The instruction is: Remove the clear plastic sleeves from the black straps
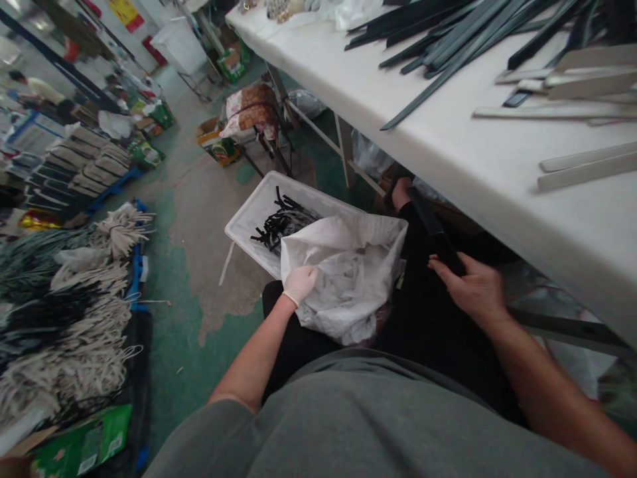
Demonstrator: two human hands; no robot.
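My left hand (301, 284), in a white glove, is closed on the rim of a white woven sack (348, 292). The sack lies open-mouthed across my lap, with pale contents too blurred to name. My right hand (472, 285) is bare and wrapped around a black flat strip (435, 229), held upward at a slant beside the table edge. Partly behind the sack is a white plastic bin (249, 206) with black cut strips (286, 222) in it.
A white-covered table (448, 153) runs along my right, bearing dark strips (448, 53) and beige strips (587, 166). Ahead stands a stool with a patterned cushion (253, 109). Bundled cords (74, 332) lie on pallets at left. A person (40, 89) sits at the far left.
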